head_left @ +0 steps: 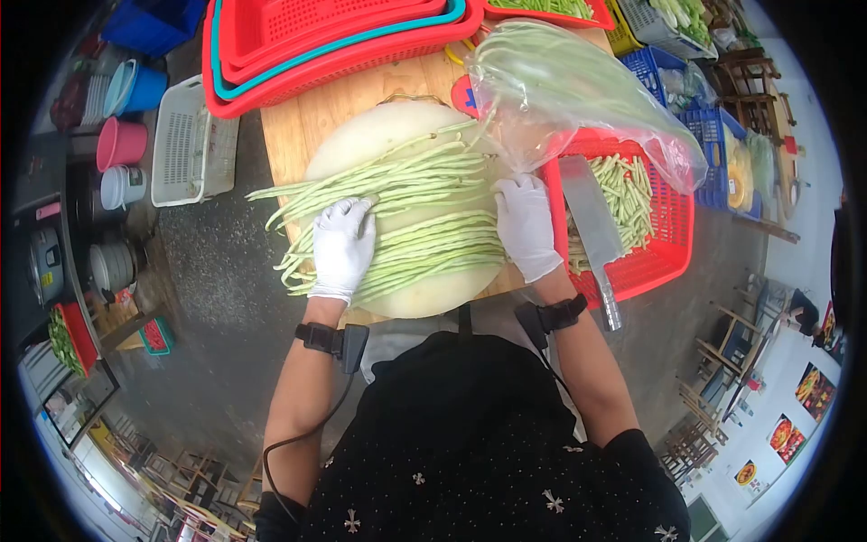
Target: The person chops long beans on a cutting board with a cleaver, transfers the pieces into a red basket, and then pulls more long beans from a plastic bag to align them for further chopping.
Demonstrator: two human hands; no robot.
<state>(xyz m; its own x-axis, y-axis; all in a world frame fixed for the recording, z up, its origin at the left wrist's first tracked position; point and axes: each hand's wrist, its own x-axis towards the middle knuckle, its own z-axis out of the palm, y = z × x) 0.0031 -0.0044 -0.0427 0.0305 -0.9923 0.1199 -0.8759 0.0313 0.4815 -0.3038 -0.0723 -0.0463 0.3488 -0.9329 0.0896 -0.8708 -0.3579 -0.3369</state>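
Long green beans [424, 242] lie side by side across a round pale cutting board [415, 299]. My left hand [341, 246], in a white glove, has its fingers curled over the beans near their left ends. At their right ends is my right hand [526, 224], also gloved, with its fingers bent and close together; whatever is under them is hidden. Just right of it, a cleaver [591, 212] rests across a red basket [670, 221], its handle over the near rim. Short cut bean pieces [623, 194] lie in that basket.
A clear plastic bag [578, 90] of long beans lies behind my right hand, overlapping the red basket. Stacked red and teal baskets [343, 68] stand at the table's [284, 149] far side. A white crate [194, 144] is on the floor to the left.
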